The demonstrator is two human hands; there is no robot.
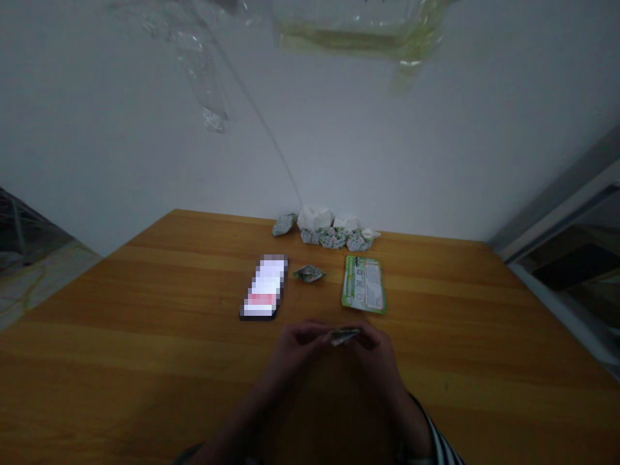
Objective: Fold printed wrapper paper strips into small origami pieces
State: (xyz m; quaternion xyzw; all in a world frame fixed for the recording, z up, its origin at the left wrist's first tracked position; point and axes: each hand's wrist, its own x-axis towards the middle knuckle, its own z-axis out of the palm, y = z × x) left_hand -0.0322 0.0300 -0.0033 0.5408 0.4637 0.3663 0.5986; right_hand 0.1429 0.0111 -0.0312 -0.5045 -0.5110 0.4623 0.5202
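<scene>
Phone (264,287), folded piece (309,274), printed sheet (363,284) beyond held paper (345,336), pile (329,231) by wall (436,161)

In dim light, a wooden table (121,336) of orange-brown colour fills the lower half and meets a plain grey-white wall (460,148) at 12 o'clock, with pale floor (39,284) at 9 o'clock and a grey metal frame (566,206) at 3 o'clock.

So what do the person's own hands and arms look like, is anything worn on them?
The left hand and the right hand are both bare: no gloves, and the dim picture shows no ring or watch. The right wrist comes out of a striped sleeve with dark and white bands. The left forearm looks uncovered as far as the dim picture shows.
</scene>
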